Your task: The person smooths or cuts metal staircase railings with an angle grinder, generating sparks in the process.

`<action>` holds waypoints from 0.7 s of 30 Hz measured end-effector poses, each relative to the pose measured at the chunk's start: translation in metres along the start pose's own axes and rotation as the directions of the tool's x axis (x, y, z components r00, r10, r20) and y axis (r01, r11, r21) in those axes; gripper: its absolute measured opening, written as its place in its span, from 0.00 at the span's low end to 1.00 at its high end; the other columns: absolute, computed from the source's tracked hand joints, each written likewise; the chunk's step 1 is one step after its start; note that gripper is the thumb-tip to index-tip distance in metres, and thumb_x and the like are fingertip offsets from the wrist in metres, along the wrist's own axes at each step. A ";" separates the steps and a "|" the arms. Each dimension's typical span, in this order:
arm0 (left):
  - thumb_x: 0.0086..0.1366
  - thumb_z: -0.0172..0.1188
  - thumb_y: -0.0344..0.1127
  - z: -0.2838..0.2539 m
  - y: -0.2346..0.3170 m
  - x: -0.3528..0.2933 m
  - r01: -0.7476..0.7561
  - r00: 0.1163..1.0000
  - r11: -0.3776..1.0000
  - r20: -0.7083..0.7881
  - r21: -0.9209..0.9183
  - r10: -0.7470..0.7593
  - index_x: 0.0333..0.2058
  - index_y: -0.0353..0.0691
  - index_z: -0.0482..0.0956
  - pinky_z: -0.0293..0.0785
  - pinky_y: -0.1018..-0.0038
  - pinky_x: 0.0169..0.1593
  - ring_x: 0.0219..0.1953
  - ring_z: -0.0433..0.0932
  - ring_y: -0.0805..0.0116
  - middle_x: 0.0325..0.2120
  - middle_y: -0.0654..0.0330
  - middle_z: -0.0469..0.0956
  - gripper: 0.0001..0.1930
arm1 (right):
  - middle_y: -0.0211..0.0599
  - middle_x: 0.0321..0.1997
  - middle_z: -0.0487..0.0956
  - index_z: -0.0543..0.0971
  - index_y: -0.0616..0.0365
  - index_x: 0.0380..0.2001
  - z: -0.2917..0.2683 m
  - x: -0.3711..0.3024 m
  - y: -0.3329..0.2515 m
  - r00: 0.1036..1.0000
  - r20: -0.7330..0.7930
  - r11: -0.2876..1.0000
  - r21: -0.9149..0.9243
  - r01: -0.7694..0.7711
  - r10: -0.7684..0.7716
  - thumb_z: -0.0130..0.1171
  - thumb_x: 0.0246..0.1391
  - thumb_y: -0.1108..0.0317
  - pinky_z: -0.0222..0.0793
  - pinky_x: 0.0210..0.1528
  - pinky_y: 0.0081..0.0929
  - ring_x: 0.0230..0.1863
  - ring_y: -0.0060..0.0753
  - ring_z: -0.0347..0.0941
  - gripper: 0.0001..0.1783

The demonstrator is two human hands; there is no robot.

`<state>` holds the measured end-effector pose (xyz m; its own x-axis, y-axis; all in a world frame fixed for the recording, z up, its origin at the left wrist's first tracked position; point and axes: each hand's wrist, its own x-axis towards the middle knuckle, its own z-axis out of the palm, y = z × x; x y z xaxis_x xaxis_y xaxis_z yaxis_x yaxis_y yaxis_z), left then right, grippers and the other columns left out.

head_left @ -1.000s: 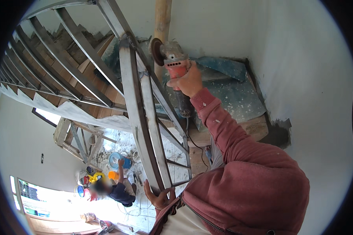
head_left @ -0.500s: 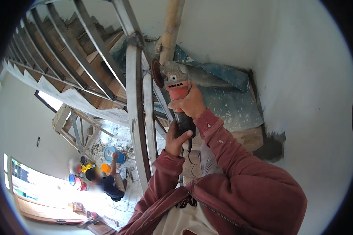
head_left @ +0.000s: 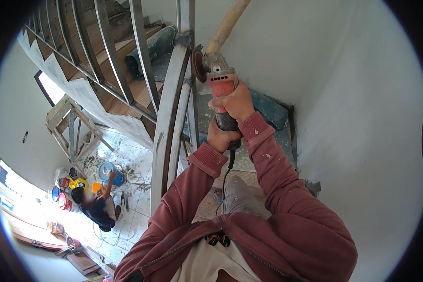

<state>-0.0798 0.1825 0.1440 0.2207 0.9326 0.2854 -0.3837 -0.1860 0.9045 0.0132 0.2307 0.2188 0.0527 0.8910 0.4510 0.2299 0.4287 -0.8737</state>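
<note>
A red and black angle grinder (head_left: 222,87) is held in both my hands in front of me. My right hand (head_left: 237,102) wraps round its red body just behind the gear head. Lower down, my left hand (head_left: 219,137) grips the black rear end, where the cord (head_left: 230,164) hangs down. The grinder's brown disc (head_left: 199,65) stands on edge close beside the metal railing post (head_left: 171,108), near a dark weld joint (head_left: 183,40); whether it touches the metal I cannot tell.
Railing bars (head_left: 116,56) run up the wooden stairs (head_left: 122,87) to the left. A bamboo pole (head_left: 228,26) leans at the wall behind a speckled blue-green sheet (head_left: 268,110). On the floor below, a person (head_left: 96,207) crouches near a blue bucket (head_left: 110,174) and a wooden trestle (head_left: 73,124).
My view has shifted, and the railing and the floor below appear moved. The grinder, still in both hands, sits higher in view, its disc nearer the post's weld joint.
</note>
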 end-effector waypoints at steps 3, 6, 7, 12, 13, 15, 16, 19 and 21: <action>0.34 0.69 0.26 0.000 -0.002 0.006 0.003 1.000 1.000 -0.004 -0.010 -0.003 0.41 0.32 0.70 0.76 0.72 0.38 0.32 0.79 0.67 0.32 0.58 0.77 0.30 | 0.38 0.35 0.76 0.73 0.64 0.38 0.002 0.005 0.003 1.000 -0.006 0.999 -0.026 0.021 -0.021 0.73 0.20 0.77 0.73 0.40 0.26 0.35 0.28 0.74 0.33; 0.34 0.69 0.26 -0.006 -0.003 0.007 -0.020 1.000 1.000 -0.012 -0.023 0.019 0.40 0.31 0.70 0.76 0.72 0.38 0.32 0.79 0.67 0.32 0.58 0.77 0.29 | 0.38 0.34 0.77 0.73 0.64 0.38 0.007 0.001 -0.008 1.000 0.000 1.000 0.003 0.017 -0.017 0.73 0.20 0.76 0.73 0.40 0.26 0.34 0.28 0.74 0.33; 0.34 0.69 0.26 -0.006 -0.003 0.008 0.005 1.000 1.000 -0.004 -0.020 -0.005 0.41 0.31 0.70 0.76 0.72 0.38 0.32 0.79 0.67 0.32 0.58 0.78 0.30 | 0.38 0.34 0.77 0.73 0.64 0.38 0.007 0.003 -0.005 0.999 -0.026 0.999 -0.033 0.027 -0.028 0.73 0.20 0.76 0.73 0.40 0.26 0.34 0.29 0.74 0.33; 0.34 0.70 0.27 -0.002 0.000 0.006 -0.041 0.999 0.999 -0.026 0.021 0.041 0.42 0.32 0.70 0.76 0.72 0.39 0.33 0.79 0.67 0.33 0.58 0.78 0.31 | 0.38 0.35 0.77 0.72 0.64 0.39 0.003 0.004 -0.001 0.998 0.002 0.994 -0.085 0.066 -0.066 0.73 0.19 0.75 0.73 0.40 0.26 0.34 0.29 0.75 0.34; 0.34 0.71 0.27 -0.002 0.002 0.004 -0.059 0.997 0.998 -0.038 0.012 0.060 0.42 0.32 0.69 0.76 0.72 0.39 0.33 0.79 0.67 0.33 0.58 0.78 0.32 | 0.41 0.37 0.77 0.71 0.65 0.40 0.003 0.002 -0.006 0.999 0.025 0.998 -0.061 0.029 -0.028 0.74 0.19 0.72 0.72 0.43 0.27 0.37 0.33 0.75 0.37; 0.33 0.71 0.27 -0.007 0.002 0.007 -0.033 0.999 0.999 -0.017 -0.005 0.033 0.42 0.32 0.69 0.76 0.72 0.40 0.34 0.79 0.67 0.33 0.58 0.77 0.32 | 0.44 0.39 0.77 0.69 0.66 0.42 0.006 0.002 -0.008 0.999 0.052 0.999 -0.041 -0.007 0.009 0.75 0.19 0.69 0.71 0.46 0.28 0.40 0.37 0.76 0.40; 0.33 0.71 0.27 -0.007 0.001 0.010 -0.003 1.000 1.000 0.012 -0.019 0.004 0.42 0.32 0.69 0.76 0.72 0.40 0.34 0.79 0.67 0.34 0.57 0.77 0.32 | 0.44 0.39 0.77 0.68 0.66 0.42 0.005 0.003 -0.007 0.999 0.037 0.999 -0.044 0.003 -0.001 0.75 0.19 0.69 0.71 0.46 0.28 0.40 0.38 0.76 0.40; 0.34 0.71 0.27 -0.003 -0.005 0.006 -0.085 0.996 0.996 -0.042 -0.026 0.084 0.43 0.32 0.69 0.76 0.72 0.41 0.35 0.79 0.67 0.34 0.57 0.77 0.32 | 0.45 0.40 0.77 0.68 0.67 0.43 0.004 0.002 -0.003 1.000 0.016 0.998 -0.062 0.016 -0.015 0.75 0.19 0.69 0.71 0.47 0.28 0.40 0.38 0.76 0.41; 0.34 0.71 0.27 -0.006 0.000 0.009 -0.049 0.999 0.998 -0.019 -0.026 0.048 0.43 0.32 0.69 0.75 0.72 0.41 0.35 0.79 0.67 0.34 0.57 0.77 0.32 | 0.45 0.41 0.77 0.67 0.67 0.43 0.004 0.003 -0.003 1.000 0.009 0.997 -0.075 0.019 -0.018 0.75 0.19 0.69 0.70 0.47 0.28 0.41 0.38 0.75 0.41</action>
<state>-0.0830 0.1928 0.1443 0.1844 0.9284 0.3227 -0.4169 -0.2234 0.8810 0.0085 0.2327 0.2223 0.0401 0.8841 0.4655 0.3027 0.4332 -0.8489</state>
